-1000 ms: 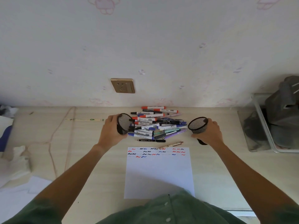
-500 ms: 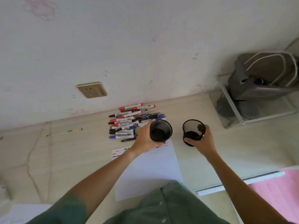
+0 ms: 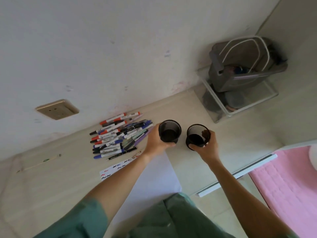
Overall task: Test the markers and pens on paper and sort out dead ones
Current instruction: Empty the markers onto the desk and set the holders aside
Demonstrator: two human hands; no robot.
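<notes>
Left hand: grip curled round a black mesh cup, held upright with its mouth open upward. Right hand: grip curled round a second black mesh cup, upright with a slight tilt, fingers over its right rim. The two cups sit side by side, close but apart; whether either rests on the surface cannot be told. The pile of markers and pens lies on the surface just left of the left hand, against the far wall, none in either grip. The paper lies near the person, partly under the left forearm, with red, blue and black test squiggles along its far left edge. A wire basket holding a grey bag stands far right.
</notes>
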